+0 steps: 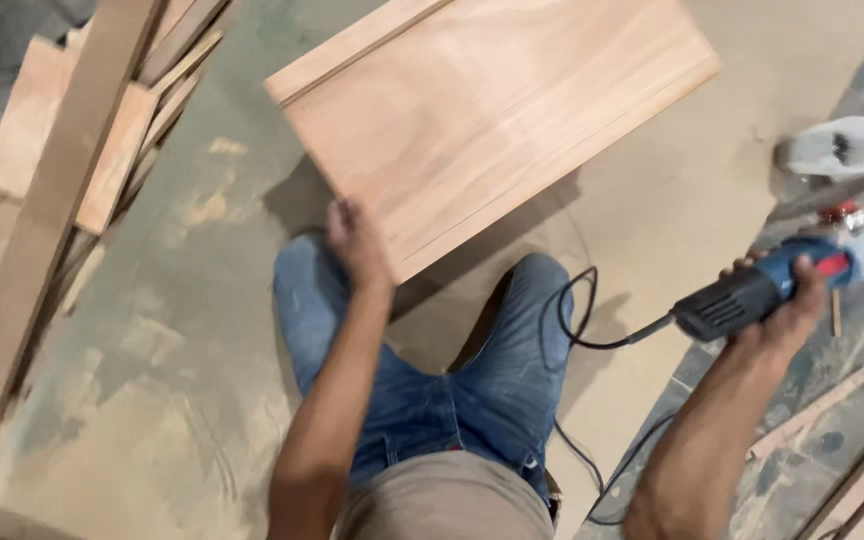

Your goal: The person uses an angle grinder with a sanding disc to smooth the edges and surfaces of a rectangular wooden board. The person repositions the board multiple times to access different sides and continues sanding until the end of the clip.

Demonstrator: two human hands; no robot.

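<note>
A large reddish wooden panel (492, 110) with a raised strip along its edges is tilted up in front of me. My left hand (357, 240) grips its near lower corner. My right hand (787, 300) holds a blue and black angle grinder (782, 280) out to the right, its grey guard and disc (842, 155) blurred. A black cord (577, 320) loops from the tool down past my knee. My legs in blue jeans (452, 380) are bent below the panel.
A stack of wooden boards and strips (62, 170) lies at the left. Thin wood offcuts (852, 440) lie at the lower right on darker floor. A sawdust-covered flat sheet (182, 350) spreads beneath me.
</note>
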